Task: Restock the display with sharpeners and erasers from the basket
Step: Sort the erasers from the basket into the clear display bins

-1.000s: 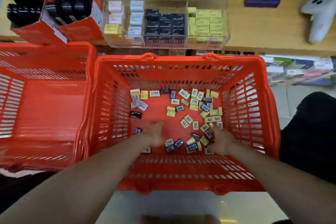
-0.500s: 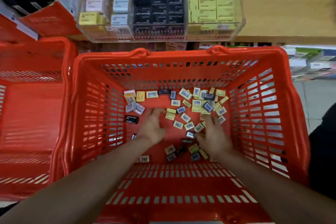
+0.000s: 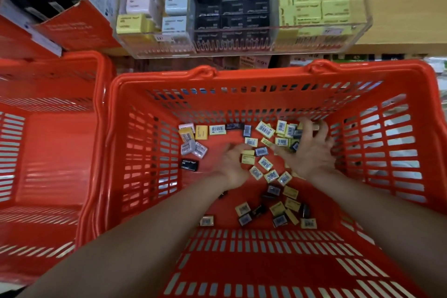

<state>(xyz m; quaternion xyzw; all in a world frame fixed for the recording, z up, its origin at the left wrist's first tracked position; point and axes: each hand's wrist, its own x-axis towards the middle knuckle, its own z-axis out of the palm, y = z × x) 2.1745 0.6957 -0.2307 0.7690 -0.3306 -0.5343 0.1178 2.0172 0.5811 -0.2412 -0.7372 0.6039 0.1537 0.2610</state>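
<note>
Head view: both hands reach into the red basket (image 3: pixel 271 77). The left hand (image 3: pixel 232 164) curls over scattered small boxes (image 3: pixel 263 164); whether it pinches one is unclear. The right hand (image 3: pixel 312 150) spreads over far-right boxes. The clear display (image 3: pixel 242 7) sits beyond.

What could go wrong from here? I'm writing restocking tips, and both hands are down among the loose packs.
Mixed colours: yellow, white and black packs lie jumbled, so a scooped handful may need sorting before it matches the clear display's compartments. Spills: the right hand is spread over a heap, and small packs could slip out on lifting. Strays: the black pack apart by the basket's left wall could be missed.
</note>
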